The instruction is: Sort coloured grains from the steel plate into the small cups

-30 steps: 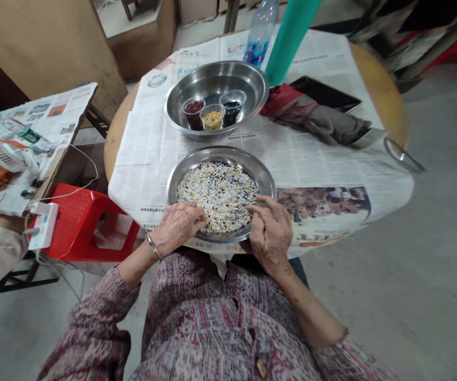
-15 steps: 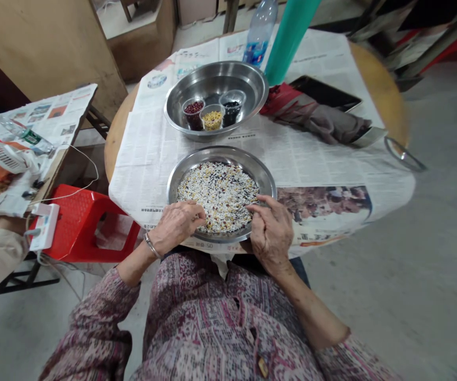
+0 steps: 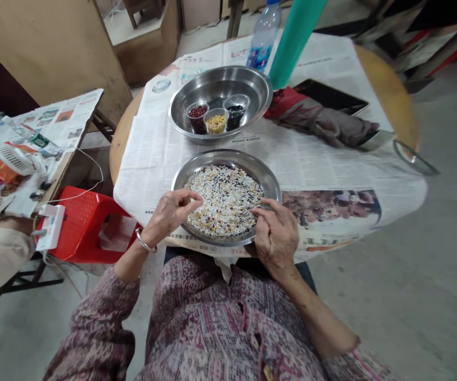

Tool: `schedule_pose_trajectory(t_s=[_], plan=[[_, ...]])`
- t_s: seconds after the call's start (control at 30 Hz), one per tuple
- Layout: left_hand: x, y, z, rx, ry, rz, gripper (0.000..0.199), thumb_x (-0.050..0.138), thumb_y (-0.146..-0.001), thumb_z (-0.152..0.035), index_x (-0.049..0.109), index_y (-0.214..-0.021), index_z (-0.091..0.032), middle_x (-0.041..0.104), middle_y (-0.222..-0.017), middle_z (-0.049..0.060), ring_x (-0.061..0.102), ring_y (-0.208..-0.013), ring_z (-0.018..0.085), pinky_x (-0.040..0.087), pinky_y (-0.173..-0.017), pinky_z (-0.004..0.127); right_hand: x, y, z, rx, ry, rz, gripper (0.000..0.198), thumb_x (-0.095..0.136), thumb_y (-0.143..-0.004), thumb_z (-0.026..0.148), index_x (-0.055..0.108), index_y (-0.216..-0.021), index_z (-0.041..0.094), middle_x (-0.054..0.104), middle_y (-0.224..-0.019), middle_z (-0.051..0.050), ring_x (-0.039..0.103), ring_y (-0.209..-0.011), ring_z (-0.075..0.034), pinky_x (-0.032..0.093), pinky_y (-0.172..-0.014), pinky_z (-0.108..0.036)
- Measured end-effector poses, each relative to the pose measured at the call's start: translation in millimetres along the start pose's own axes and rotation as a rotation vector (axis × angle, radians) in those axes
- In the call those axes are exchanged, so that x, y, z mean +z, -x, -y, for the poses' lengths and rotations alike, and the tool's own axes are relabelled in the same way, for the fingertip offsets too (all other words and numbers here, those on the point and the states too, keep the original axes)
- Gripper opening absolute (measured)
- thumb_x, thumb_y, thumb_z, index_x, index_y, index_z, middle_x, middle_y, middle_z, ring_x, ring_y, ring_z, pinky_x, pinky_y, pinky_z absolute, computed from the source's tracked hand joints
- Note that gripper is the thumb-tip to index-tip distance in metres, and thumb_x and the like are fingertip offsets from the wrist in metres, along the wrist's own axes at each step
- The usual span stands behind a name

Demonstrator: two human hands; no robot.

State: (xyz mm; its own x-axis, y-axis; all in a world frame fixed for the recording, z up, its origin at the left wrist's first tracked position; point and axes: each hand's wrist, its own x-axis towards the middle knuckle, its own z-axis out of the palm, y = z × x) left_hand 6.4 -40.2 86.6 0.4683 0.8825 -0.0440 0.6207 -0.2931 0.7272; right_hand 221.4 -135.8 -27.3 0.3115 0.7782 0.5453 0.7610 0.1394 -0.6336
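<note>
A round steel bowl (image 3: 177,182) holds white grains mixed with yellow, dark red and black ones (image 3: 224,198). My left hand (image 3: 172,211), a bracelet at its wrist, is raised over the bowl's left rim. Its thumb and forefinger are pinched together; whatever may be between them is too small to make out. At the right rim my right hand (image 3: 278,233) has bent fingers set apart, their tips close above the grains. Behind, a larger steel basin (image 3: 248,79) contains clear cups of dark red beans (image 3: 197,117), yellow kernels (image 3: 216,123) and black beans (image 3: 235,114).
Newspaper (image 3: 149,159) covers the round table. A water bottle (image 3: 263,37), a green cylinder (image 3: 295,39), a folded umbrella (image 3: 319,119) and a dark tablet (image 3: 331,95) lie or stand behind. A red stool (image 3: 89,222) with a power strip (image 3: 51,227) is left, beside another person's arm.
My left hand has lifted off the grains and moved up and slightly left, its fingers still pinched. The right hand has stayed at the bowl's right rim. The view has shifted a little.
</note>
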Motion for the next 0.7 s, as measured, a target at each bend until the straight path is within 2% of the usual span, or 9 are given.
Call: schedule_pose_trajectory(t_s=[0.1, 0.2, 0.3, 0.7], plan=[[4.6, 6.7, 4.2, 0.097, -0.399, -0.015, 0.015, 0.056, -0.092, -0.022, 0.070, -0.092, -0.020, 0.068, -0.086, 0.002, 0.059, -0.077, 0.013, 0.045, -0.075, 0.027, 0.2, 0.5, -0.8, -0.008, -0.001, -0.003, 0.027, 0.046, -0.088, 0.019, 0.070, -0.100, 0.022, 0.064, -0.122, -0.008, 0.059, -0.111, -0.025, 0.044, -0.099, -0.045], [8.7, 11.3, 5.4, 0.113, -0.565, 0.087, 0.015, 0.055, -0.093, -0.022, 0.070, -0.096, -0.023, 0.070, -0.097, 0.002, 0.063, -0.091, 0.015, 0.046, -0.081, 0.027, 0.5, 1.0, -1.6, -0.020, 0.004, -0.006, 0.027, 0.045, -0.089, 0.020, 0.070, -0.100, 0.021, 0.065, -0.121, -0.008, 0.059, -0.111, -0.025, 0.044, -0.099, -0.044], [11.8, 13.0, 3.4, 0.104, -0.615, 0.159, 0.013, 0.058, -0.093, -0.027, 0.070, -0.097, -0.024, 0.070, -0.100, 0.001, 0.064, -0.095, 0.016, 0.045, -0.080, 0.026, 0.8, 1.3, -2.0, -0.024, 0.012, -0.007, 0.026, 0.045, -0.090, 0.020, 0.069, -0.100, 0.021, 0.065, -0.121, -0.008, 0.060, -0.110, -0.025, 0.044, -0.098, -0.043], [19.0, 12.3, -0.2, 0.055, -0.672, 0.168, 0.012, 0.058, -0.093, -0.027, 0.070, -0.094, -0.022, 0.070, -0.098, 0.001, 0.064, -0.093, 0.016, 0.040, -0.070, 0.025, 0.0, 1.1, -0.8, -0.021, -0.003, -0.006, 0.026, 0.046, -0.089, 0.020, 0.070, -0.099, 0.021, 0.064, -0.121, -0.009, 0.059, -0.111, -0.025, 0.044, -0.099, -0.044]])
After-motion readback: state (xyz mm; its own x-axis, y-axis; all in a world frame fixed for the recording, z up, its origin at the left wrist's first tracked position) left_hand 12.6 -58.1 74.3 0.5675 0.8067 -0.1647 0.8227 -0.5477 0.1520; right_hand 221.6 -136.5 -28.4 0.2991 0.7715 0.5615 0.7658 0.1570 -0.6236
